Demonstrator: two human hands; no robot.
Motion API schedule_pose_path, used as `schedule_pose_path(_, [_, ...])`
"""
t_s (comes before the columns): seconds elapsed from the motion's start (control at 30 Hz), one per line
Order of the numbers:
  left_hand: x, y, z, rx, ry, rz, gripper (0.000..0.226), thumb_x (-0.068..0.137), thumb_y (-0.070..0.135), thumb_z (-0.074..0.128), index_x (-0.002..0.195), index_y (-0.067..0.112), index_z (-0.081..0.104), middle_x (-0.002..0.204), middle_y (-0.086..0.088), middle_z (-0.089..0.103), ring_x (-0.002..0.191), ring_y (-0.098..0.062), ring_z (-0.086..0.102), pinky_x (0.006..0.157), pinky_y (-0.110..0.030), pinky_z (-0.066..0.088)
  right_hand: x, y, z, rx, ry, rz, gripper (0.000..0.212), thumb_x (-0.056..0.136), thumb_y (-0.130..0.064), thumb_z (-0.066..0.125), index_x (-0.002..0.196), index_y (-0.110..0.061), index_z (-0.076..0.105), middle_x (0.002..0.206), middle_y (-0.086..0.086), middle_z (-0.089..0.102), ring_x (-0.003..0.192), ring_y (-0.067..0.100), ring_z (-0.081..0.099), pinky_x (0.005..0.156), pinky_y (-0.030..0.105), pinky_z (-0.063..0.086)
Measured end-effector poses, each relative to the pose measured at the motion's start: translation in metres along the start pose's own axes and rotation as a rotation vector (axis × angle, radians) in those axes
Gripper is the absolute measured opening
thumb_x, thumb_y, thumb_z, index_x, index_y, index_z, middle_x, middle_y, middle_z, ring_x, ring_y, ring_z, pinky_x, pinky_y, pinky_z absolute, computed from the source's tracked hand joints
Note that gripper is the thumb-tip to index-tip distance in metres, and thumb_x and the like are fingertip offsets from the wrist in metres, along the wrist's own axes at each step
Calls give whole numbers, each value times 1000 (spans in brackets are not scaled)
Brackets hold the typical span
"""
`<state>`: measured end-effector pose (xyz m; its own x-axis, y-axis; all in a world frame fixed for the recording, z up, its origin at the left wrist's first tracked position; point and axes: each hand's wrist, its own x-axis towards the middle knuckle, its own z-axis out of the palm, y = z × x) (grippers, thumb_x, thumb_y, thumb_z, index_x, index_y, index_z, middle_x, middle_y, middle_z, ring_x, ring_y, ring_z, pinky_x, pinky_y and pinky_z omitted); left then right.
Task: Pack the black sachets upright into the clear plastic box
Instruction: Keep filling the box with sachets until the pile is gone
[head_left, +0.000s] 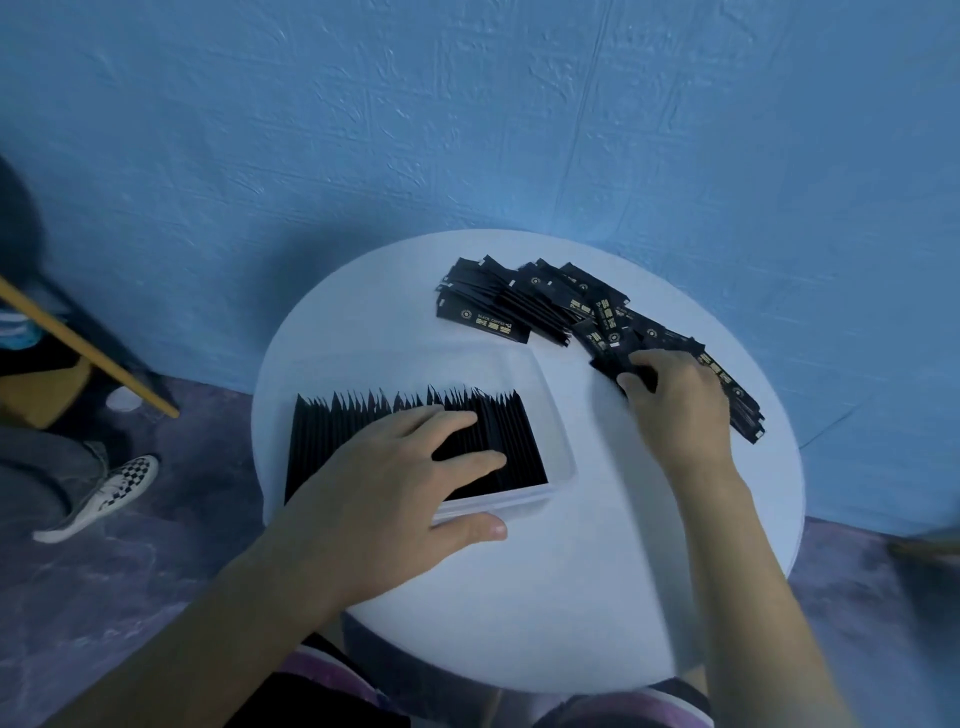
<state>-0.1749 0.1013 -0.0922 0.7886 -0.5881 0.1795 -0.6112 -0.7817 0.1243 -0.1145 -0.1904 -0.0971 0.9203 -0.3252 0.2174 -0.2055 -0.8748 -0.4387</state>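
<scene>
Sachets are standing upright in a tight row in the clear plastic box by the bench's left edge, the left hand lying flat and spread on their tops, steadying them. The right hand is pinching a few off the loose pile near the far-right edge; judging by the layout, a thin, squared batch should be going edge-down into the box's right-end gap.

One camera only, worn on the person's head, facing forward and steeply down across the near edge of the round white table. It sits close: the left hand and right hand fill mid-frame, while the wide lens takes in the blue wall behind and the floor off its left edge.
</scene>
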Motion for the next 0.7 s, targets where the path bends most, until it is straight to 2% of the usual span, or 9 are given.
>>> schedule_pose_path(0.17, [1,2,-1,-2,-12,-8,59,90,77,37,132,42,59,145,6,53,132,-19,50,107,-34,33,-1,2,11,18,-134,-18,27,91,-24,64,117,-23,68,108,5,69,99,30,61,79,35,45])
schedule_pose_path(0.33, [0,1,-2,-7,-21,-8,60,90,78,34,134,43,57,146,7,51,134,-19,49,109,-34,30,-3,-11,15,44,-224,-49,27,90,-23,69,117,-22,65,100,-2,67,92,23,60,75,31,40])
schedule_pose_path(0.47, [1,2,-1,-16,-13,-10,59,90,77,37,133,42,58,145,6,52,133,-19,50,109,-37,38,9,-13,10,144,-251,21,9,90,-24,70,98,-20,67,79,-9,63,73,19,59,67,30,42])
schedule_pose_path(0.53, [1,2,-1,-16,-3,-9,58,90,76,39,132,42,59,144,6,53,132,-18,50,108,-38,41,17,-16,8,248,-226,72,13,89,-29,71,83,-19,65,71,-9,59,66,17,54,62,28,39])
schedule_pose_path(0.6, [1,2,-1,-13,1,-8,58,90,76,39,132,42,59,144,6,54,132,-18,50,107,-38,40,24,-22,9,295,-186,114,23,90,-34,70,78,-17,61,69,-7,59,67,18,54,64,29,39])
schedule_pose_path(0.7, [1,1,-1,-13,-6,-7,58,90,76,38,133,42,59,145,6,53,133,-19,50,108,-39,40,29,-32,19,176,-183,131,23,91,-38,67,86,-16,62,79,-1,64,81,24,60,71,31,40])
